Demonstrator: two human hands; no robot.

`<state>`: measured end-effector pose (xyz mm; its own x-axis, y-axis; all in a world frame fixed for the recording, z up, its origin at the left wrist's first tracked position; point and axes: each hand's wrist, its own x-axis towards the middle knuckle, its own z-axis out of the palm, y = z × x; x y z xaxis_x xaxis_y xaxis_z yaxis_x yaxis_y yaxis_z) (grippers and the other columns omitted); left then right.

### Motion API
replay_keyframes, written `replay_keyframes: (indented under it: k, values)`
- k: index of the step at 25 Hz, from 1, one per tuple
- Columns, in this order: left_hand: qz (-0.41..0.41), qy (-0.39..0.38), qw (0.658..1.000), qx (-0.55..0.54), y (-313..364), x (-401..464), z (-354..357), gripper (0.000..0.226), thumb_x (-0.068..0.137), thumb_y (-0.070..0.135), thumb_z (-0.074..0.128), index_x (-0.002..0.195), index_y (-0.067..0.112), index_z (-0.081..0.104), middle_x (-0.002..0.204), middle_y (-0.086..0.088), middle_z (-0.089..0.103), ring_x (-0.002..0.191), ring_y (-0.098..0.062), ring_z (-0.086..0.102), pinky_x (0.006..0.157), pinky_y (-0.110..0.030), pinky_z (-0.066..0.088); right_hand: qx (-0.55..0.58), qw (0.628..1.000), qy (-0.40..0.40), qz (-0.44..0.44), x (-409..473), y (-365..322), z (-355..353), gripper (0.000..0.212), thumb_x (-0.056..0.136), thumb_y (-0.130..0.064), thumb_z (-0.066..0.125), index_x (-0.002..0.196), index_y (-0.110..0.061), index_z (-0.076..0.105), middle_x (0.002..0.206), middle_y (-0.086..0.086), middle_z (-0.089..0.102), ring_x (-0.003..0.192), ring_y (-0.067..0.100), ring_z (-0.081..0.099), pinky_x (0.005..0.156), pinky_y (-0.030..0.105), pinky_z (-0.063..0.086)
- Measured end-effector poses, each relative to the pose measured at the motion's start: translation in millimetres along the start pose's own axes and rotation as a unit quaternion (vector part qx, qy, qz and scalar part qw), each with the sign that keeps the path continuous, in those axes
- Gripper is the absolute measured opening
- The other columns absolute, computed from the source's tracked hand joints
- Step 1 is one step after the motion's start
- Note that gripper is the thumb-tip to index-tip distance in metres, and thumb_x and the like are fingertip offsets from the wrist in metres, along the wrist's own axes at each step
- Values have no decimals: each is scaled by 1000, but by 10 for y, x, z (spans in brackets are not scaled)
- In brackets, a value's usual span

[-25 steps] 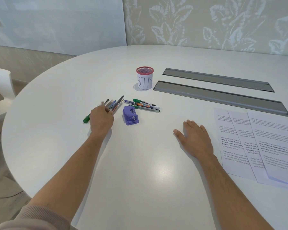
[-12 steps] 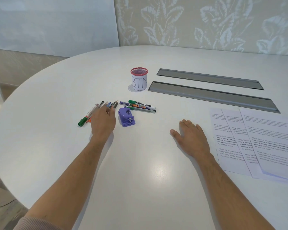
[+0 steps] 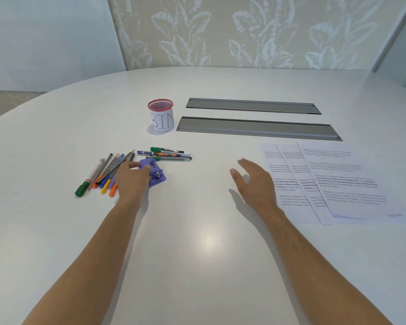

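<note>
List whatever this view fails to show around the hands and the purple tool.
Head view only:
1. Whether the left hand grips or only touches the purple tool: its fingers are blurred.
2. The pen pile: some pens are partly hidden behind the left hand.
3. The paper sheets: print too small and blurred to read.

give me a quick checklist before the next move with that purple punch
1. left hand on purple punch: ok, it touches the punch's left side.
2. grip closed round it: cannot tell.
3. room around the punch: not ok, pens lie close on its left, markers just behind.
4. right hand free: ok, open, holding nothing.
5. bin cup upright: ok.
</note>
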<state>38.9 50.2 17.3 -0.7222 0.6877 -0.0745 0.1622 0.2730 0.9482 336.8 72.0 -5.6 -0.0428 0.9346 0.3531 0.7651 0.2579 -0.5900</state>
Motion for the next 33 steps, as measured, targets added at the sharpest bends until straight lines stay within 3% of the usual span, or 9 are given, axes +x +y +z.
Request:
replay_keyframes:
  k: [3, 8, 16, 24, 33]
  values:
    - [-35, -21, 996, -74, -13, 4, 3, 24, 88, 12, 64, 112, 15, 61, 73, -6, 68, 57, -12, 60, 49, -27, 47, 23, 999, 45, 21, 3, 83, -240, 45, 95, -44, 58, 131, -17, 62, 140, -1, 59, 132, 16, 50, 107, 22, 26]
    - [-43, -17, 989, -140, 8, -60, -10, 25, 87, 7, 64, 111, 13, 63, 73, -3, 66, 56, -10, 58, 56, -22, 49, 3, 992, 98, 81, -72, 486, -703, 47, 94, -43, 61, 131, -15, 62, 139, 4, 60, 132, 21, 51, 111, 31, 32]
    - [33, -50, 983, -173, 178, -669, 366, 19, 82, 8, 63, 98, 19, 64, 65, 0, 66, 42, 0, 56, 45, -15, 48, -103, 985, 45, 130, -237, 1271, -1251, 59, 94, -50, 57, 142, -16, 50, 152, 5, 46, 142, 24, 39, 114, 40, 30]
    - [46, -142, 980, -130, 330, -1246, 1093, 21, 83, 2, 61, 97, 17, 64, 65, -1, 65, 45, -2, 56, 46, -16, 49, -136, 982, 9, 128, -345, 1750, -1558, 64, 95, -52, 52, 145, -13, 47, 156, 5, 40, 147, 21, 29, 118, 39, 22]
    - [46, -182, 979, -79, 469, -1399, 1602, 21, 84, 1, 60, 101, 11, 64, 66, -4, 65, 53, -11, 57, 53, -23, 51, -141, 984, -36, 101, -254, 1918, -1706, 69, 96, -57, 46, 149, -13, 41, 160, 4, 34, 150, 18, 23, 118, 36, 19]
